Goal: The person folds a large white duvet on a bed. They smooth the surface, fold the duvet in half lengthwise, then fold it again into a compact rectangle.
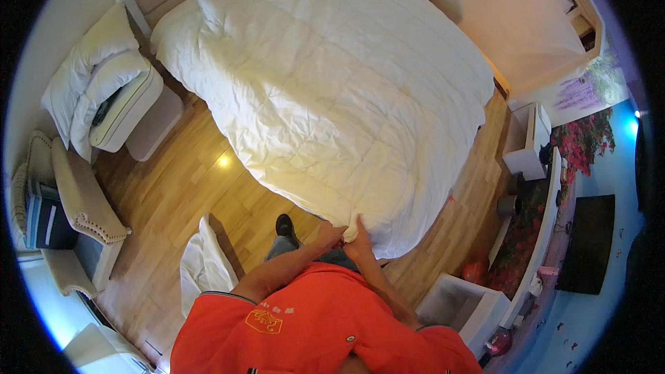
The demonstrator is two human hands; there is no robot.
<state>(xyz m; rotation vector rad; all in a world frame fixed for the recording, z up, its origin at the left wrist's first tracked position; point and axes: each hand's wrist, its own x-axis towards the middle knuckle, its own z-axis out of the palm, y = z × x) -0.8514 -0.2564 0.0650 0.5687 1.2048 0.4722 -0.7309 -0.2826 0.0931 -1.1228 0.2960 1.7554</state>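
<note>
A white quilted duvet [325, 97] covers the bed in front of me, rumpled along its left side and hanging over the near edge. At its near corner my left hand [331, 235] is closed on the fabric. Right beside it, my right hand [359, 241] grips the same corner, thumb up, with a small bunch of white cloth between the two hands. The fingertips are partly hidden by the cloth and by the hands themselves.
Pillows [104, 62] lie piled on a white cushioned seat at the left, above a beige armchair [83, 201]. White cloth [206, 263] hangs near my left elbow. Along the right wall stand a white cabinet [464, 308], a small bin [509, 205] and a wall television [587, 244].
</note>
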